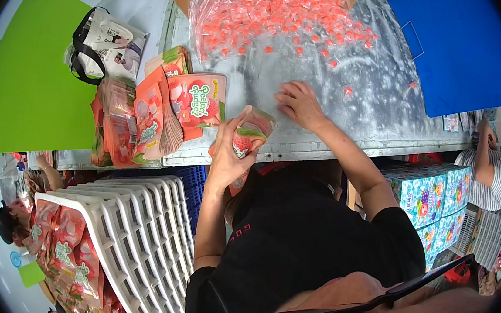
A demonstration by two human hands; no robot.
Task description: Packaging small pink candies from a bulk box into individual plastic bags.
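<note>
Metal table (332, 117): left hand (226, 153) holds pouch (248, 135), candies (278, 13) piled beyond

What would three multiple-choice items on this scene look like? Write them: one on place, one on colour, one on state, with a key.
1. Where does the right hand rest?
A. on the metal table
B. in the white crate
C. on the blue board

2. What colour are the candies?
A. green
B. pink-red
C. yellow

3. What is the left hand doing?
A. hanging empty
B. holding a pouch
C. lifting a bag

Key: 1 A, palm lies flat on the metal; 2 B, the pile is pink-red; 3 B, fingers wrap the pouch.
</note>
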